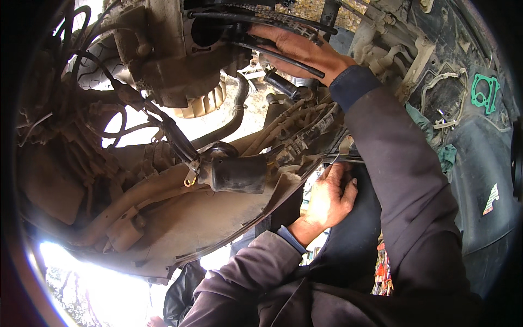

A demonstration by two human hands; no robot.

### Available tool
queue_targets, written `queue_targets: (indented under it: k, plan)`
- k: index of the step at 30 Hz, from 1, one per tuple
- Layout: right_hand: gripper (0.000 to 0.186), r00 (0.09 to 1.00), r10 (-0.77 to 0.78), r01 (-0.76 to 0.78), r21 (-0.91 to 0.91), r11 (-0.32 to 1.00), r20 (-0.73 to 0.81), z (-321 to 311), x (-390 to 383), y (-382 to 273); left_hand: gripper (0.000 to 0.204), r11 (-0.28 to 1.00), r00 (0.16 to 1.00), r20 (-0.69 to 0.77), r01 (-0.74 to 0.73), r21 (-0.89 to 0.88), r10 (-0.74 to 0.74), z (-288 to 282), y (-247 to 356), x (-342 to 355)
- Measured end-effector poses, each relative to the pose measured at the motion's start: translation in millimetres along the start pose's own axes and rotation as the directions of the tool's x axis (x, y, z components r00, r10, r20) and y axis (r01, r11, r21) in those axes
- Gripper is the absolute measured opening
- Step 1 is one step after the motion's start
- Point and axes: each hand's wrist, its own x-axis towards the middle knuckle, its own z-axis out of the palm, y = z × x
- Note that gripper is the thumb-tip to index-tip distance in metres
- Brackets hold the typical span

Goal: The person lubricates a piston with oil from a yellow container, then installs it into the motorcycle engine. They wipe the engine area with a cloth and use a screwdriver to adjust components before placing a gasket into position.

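My right hand [308, 53] reaches up among black cables [283, 57] beside the engine block [163, 60]. The cables cross over it and its fingers are hidden behind them. Lower down, my left hand [329, 200] is closed at the dusty frame's edge, its fingers curled and the thumb alongside. Just above those fingertips a thin, bent metal strip [343, 148] sticks up; whether they grip it cannot be made out. To the left of this hand, a black box-shaped part [238, 174] hangs from a wire bundle.
A finned fan wheel [204, 102] shows under the engine block, with a black hose [239, 101] beside it. At the right, a green gasket [485, 94] and a teal rag [447, 157] lie over dark panels. A dusty curved body panel [180, 231] spans the lower left.
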Motion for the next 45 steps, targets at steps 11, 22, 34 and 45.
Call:
queue_targets:
  k: [11, 22, 34, 45]
  plan:
    - [0.051, 0.978, 0.166, -0.207, 0.436, 0.876, 0.129, -15, -9, -17, 0.027, 0.995, 0.998, -0.033, -0.043, 0.089, 0.046, -3, -2, 1]
    - [0.037, 0.950, -0.311, 0.296, -0.374, 0.879, 0.022, -50, -13, -49, 0.028, 0.994, 0.999, -0.016, -0.029, 0.110, 0.031, -4, -4, 3]
    - [0.052, 0.730, 0.640, -0.606, -0.205, 0.768, 0.239, -131, -65, -168, 0.029, 0.996, 1.000, -0.029, 0.005, 0.094, -0.002, -4, -23, -9]
    - [0.056, 0.770, 0.561, -0.634, 0.456, 0.624, 0.304, -69, 7, -230, 0.033, 0.981, 0.991, -0.029, -0.129, 0.143, 0.134, -10, -36, -32]
